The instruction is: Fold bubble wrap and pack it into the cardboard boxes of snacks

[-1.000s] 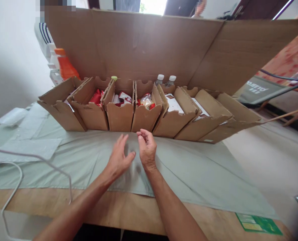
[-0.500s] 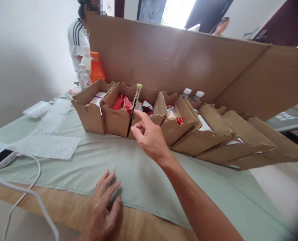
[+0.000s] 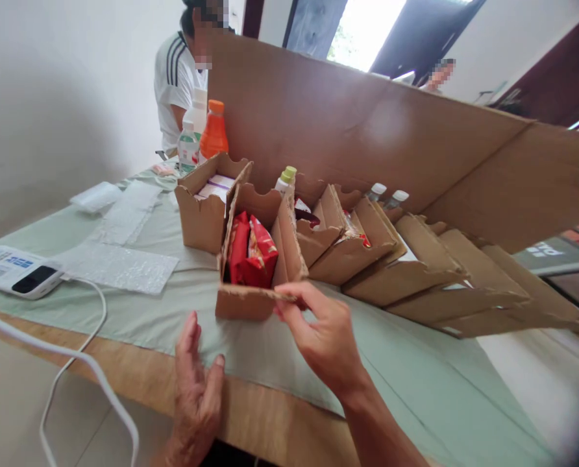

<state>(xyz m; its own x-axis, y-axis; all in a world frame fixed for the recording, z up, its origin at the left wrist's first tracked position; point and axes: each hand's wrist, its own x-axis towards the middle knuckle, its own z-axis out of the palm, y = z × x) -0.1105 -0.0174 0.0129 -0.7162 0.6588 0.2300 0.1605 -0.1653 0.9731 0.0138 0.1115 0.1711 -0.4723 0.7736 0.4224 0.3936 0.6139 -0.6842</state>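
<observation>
My right hand (image 3: 319,327) pinches the front edge of a cardboard box (image 3: 245,306) between thumb and fingers. This box juts forward from the row, tilted a little, and red snack packets (image 3: 251,250) stand in it. My left hand (image 3: 198,383) is open in front of the box, near the table's front edge, thumb apart from the fingers and touching nothing I can see. To the left stands a cardboard box with white and purple packs (image 3: 216,187). On the right, a box with dark red packaging (image 3: 306,214) leans beside other slanted boxes (image 3: 367,246).
A tall cardboard panel (image 3: 367,123) rises behind the row. An orange bottle (image 3: 214,133) stands at the back left. Bubble wrap (image 3: 124,266), a white device (image 3: 21,272) and its white cable (image 3: 95,370) lie on the left. Another person (image 3: 175,91) is beyond the table.
My right hand has gripped the box of red packets and drawn it forward out of the row. My left hand has turned, its palm now more sideways. The view has shifted slightly.
</observation>
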